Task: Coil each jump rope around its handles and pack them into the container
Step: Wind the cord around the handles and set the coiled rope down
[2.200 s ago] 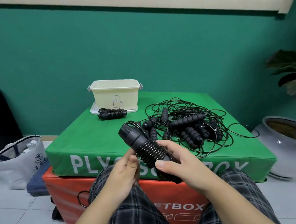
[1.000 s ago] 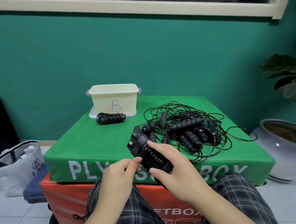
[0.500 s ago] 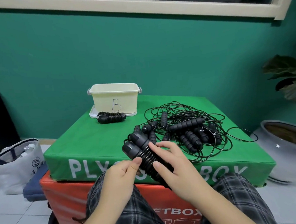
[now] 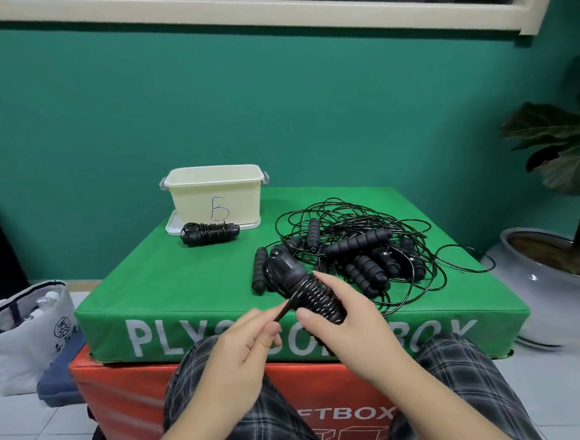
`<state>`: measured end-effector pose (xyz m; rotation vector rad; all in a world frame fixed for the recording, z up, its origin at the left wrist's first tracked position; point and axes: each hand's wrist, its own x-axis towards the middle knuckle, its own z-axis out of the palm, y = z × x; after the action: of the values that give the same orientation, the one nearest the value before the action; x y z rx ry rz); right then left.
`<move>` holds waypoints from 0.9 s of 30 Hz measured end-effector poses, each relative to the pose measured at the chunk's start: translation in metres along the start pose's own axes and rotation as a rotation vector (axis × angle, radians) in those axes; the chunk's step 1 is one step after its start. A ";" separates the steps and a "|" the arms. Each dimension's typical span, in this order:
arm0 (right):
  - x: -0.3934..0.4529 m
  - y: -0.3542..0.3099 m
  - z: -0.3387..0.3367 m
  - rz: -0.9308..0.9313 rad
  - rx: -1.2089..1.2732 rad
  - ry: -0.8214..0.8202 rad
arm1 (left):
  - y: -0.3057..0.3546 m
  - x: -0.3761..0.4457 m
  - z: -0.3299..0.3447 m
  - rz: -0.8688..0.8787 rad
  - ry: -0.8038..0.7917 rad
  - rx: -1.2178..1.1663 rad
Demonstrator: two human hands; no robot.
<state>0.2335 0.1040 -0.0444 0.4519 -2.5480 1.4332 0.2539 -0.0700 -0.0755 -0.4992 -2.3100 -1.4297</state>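
So both forearms are bare, no sleeves, no watch or rings that I can spot. The left hand (image 4: pixel 241 352) and right hand (image 4: pixel 354 322) have short trimmed nails. Only clothing showing is plaid trousers (image 4: pixel 261 424), dark grey-black with thin pale lines crossing in a check, covering both knees.

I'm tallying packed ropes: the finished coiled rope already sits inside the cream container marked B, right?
Not quite. In the head view, the finished coiled rope lies on the green box in front of the cream container marked B, not inside it.
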 end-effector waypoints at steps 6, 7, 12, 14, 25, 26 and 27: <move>-0.003 -0.003 -0.007 -0.045 0.281 -0.133 | -0.011 0.004 -0.005 -0.186 0.047 -0.036; -0.004 -0.003 -0.006 -0.048 0.304 -0.159 | -0.011 0.003 -0.007 -0.186 0.066 -0.033; -0.004 -0.002 -0.004 -0.041 0.355 -0.202 | -0.008 0.003 -0.005 -0.238 0.093 -0.147; -0.003 -0.001 -0.004 -0.040 0.379 -0.216 | -0.004 0.002 -0.004 -0.239 0.027 -0.221; 0.000 -0.001 0.006 -0.195 0.103 0.036 | 0.003 -0.001 -0.003 -0.092 0.190 -0.095; -0.001 -0.002 0.007 -0.209 0.052 0.050 | 0.005 0.000 -0.004 -0.097 0.208 -0.082; -0.002 -0.002 0.007 -0.205 0.030 0.039 | 0.006 -0.001 -0.004 -0.094 0.222 -0.074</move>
<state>0.2355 0.0977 -0.0469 0.6622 -2.3738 1.3924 0.2578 -0.0714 -0.0694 -0.2401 -2.1355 -1.5346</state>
